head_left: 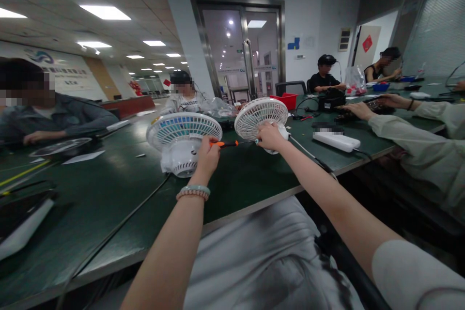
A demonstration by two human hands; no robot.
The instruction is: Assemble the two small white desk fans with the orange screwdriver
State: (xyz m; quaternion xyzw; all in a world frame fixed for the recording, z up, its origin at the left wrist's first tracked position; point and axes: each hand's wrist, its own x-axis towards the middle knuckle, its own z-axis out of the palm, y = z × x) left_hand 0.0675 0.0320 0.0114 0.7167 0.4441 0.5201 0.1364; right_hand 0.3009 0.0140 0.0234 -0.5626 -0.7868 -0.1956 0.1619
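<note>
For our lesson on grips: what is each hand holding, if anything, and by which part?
The left hand holds a screwdriver by its handle. The right hand is at a white fan; its exact hold is unclear.

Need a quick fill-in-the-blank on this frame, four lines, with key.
1. The left hand holds a screwdriver whose handle is black and ____.
2. The right hand is at a fan whose round grille is ____ in colour.
3. Bracelets circle the person's ____ wrist.
4. The bin beyond that fan is coloured ____.

Missing words: orange; white; left; red.
</note>
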